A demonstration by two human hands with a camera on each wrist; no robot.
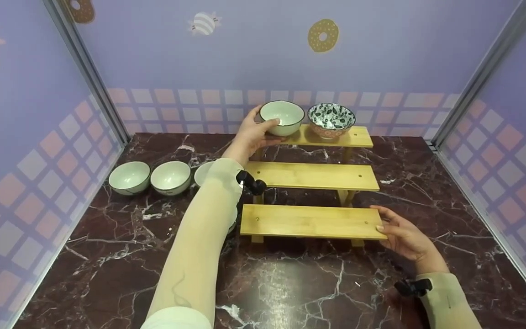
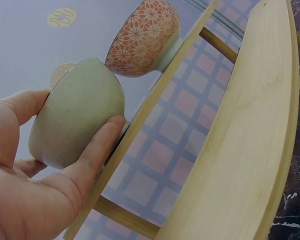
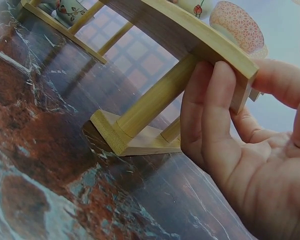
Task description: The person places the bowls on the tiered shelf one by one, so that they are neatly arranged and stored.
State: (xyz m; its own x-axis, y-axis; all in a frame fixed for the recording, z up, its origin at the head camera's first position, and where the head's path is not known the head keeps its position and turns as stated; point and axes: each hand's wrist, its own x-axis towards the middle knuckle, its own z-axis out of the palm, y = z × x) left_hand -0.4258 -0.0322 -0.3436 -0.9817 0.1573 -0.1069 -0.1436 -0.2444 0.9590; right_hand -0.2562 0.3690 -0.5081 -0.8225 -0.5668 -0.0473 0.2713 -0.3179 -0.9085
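My left hand point(image 1: 255, 132) grips a pale green bowl point(image 1: 286, 119) at the left end of the rack's top shelf, thumb over the rim and fingers along its outside. In the left wrist view, this bowl point(image 2: 80, 112) is at the top board, close beside a bowl with a red floral outside point(image 2: 145, 40). That patterned bowl point(image 1: 331, 119) shows dark leaves inside in the head view. My right hand point(image 1: 404, 237) pinches the right end of the bottom shelf point(image 1: 313, 221). The right wrist view shows its fingers point(image 3: 220, 100) round that board's end.
Two pale bowls point(image 1: 129, 177) point(image 1: 170, 177) stand on the dark marbled table left of the rack. Another bowl point(image 1: 202, 172) and a further rim point(image 1: 233, 217) are mostly hidden behind my left arm. The middle shelf point(image 1: 313, 175) lies between top and bottom boards. Patterned walls point(image 1: 290, 55) enclose the table.
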